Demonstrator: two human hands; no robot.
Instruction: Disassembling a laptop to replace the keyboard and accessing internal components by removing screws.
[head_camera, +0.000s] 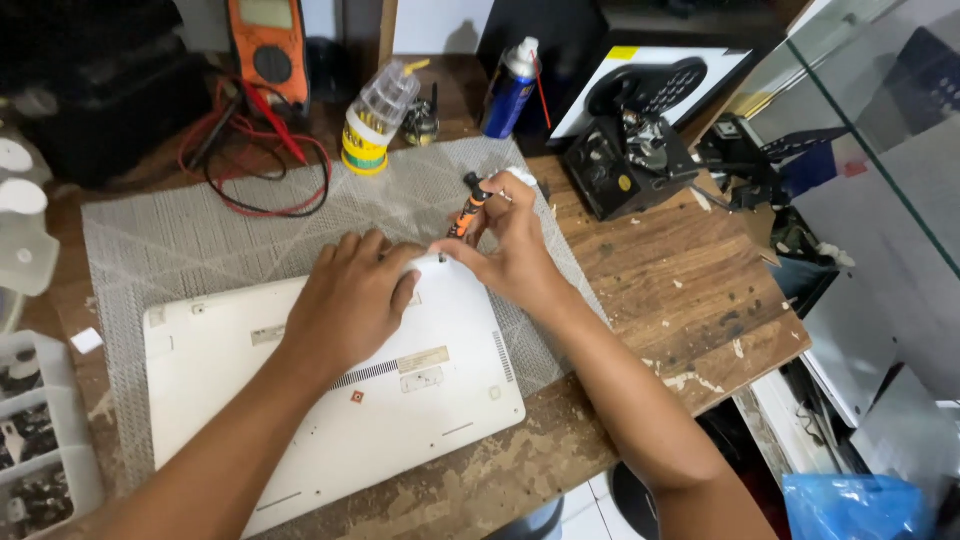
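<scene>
A white laptop (330, 420) lies upside down on a grey mesh mat (200, 235) on the wooden bench. My left hand (350, 300) presses flat on the laptop's base near its far edge. My right hand (510, 245) grips an orange and black screwdriver (468, 208), held nearly upright with its tip down at the laptop's far right corner. The fingertips of both hands almost meet at that corner.
An orange multimeter (268, 50) with red and black leads (255, 160) sits at the back left. A clear bottle with a yellow label (375, 120), a blue spray can (512, 88) and a black device (628, 160) stand behind the mat. A parts tray (35, 440) is at left, a glass panel (880, 180) at right.
</scene>
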